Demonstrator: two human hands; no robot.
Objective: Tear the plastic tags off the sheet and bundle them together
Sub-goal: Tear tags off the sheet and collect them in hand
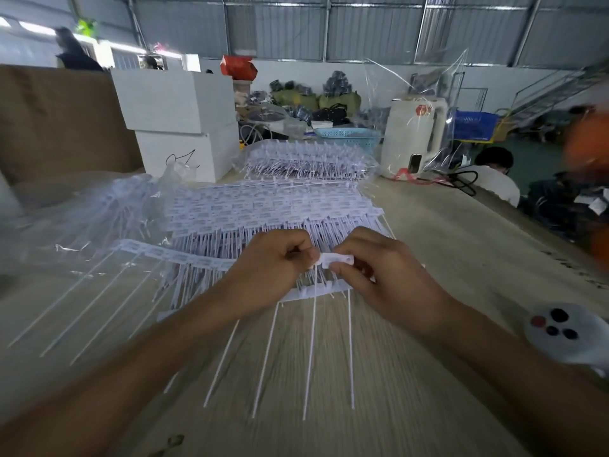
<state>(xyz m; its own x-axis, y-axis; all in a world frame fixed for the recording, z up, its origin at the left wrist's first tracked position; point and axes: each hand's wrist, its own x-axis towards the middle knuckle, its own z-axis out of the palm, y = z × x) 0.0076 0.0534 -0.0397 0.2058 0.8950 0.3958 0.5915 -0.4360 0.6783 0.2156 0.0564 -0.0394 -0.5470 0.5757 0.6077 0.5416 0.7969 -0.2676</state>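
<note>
Head view, read from left to right, showed a brown cardboard sheet (62, 117) standing at the far left edge of the wooden table (438, 232), with crumpled clear plastic bags (82, 209) lying in front of it. Just to the right stood two stacked white boxes (184, 123). A strip of tags (178, 257) lay on the table left of the hands, its long thin tails fanning toward the near left corner. Behind it a broad pile of tag sheets (270, 209) covered the middle of the table, and a second pile in clear wrapping (306, 163) sat further back. The left hand (267, 272) was curled into a loose fist over the near sheet, its fingertips pinching the sheet's edge beside the tag being worked. Between the two hands a single white tag (337, 259) was held just above the sheet — its head pinched between the thumb and bent forefinger of the right hand (385, 278), whose other fingers were curled beneath. Several thin white tails (309, 357) hung from the sheet toward the near edge of the table. Further back and to the right stood a blue basket (349, 136) and a white kettle (415, 133) under clear film. At the right edge lay a grey controller (566, 334) with dark buttons, and beyond the table a person in a white top (494, 183) sat low — blurred.
</note>
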